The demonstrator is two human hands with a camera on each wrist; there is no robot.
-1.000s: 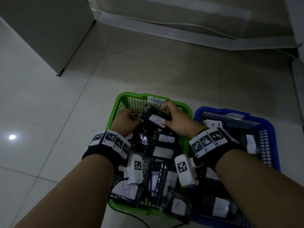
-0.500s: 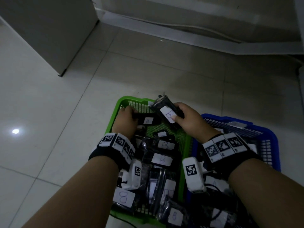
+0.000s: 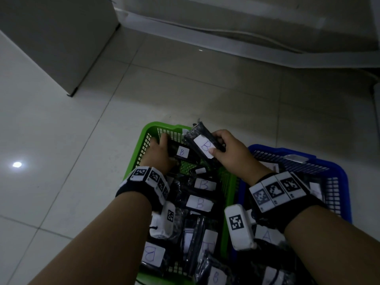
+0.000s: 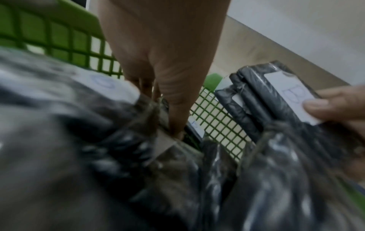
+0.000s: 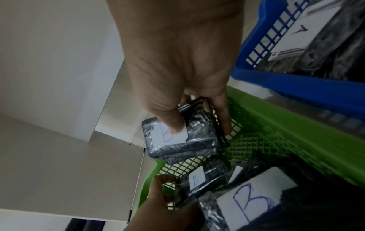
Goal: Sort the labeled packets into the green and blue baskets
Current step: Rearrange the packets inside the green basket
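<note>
While my right hand (image 3: 230, 153) pinches a B packet (image 3: 202, 141) above the far end of the green basket (image 3: 144, 140), thumb on its label, my left hand (image 3: 159, 153) grips a second B packet (image 3: 181, 152) lower down inside that basket. More B packets fill the green basket; the blue basket (image 3: 341, 182) just beside it holds A packets (image 3: 266, 235).

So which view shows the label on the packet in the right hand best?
Right wrist: the packet with its B label fills the centre, thumb covering only one edge. Head also shows the B, smaller; left wrist shows it at the frame's edge, fainter.
</note>
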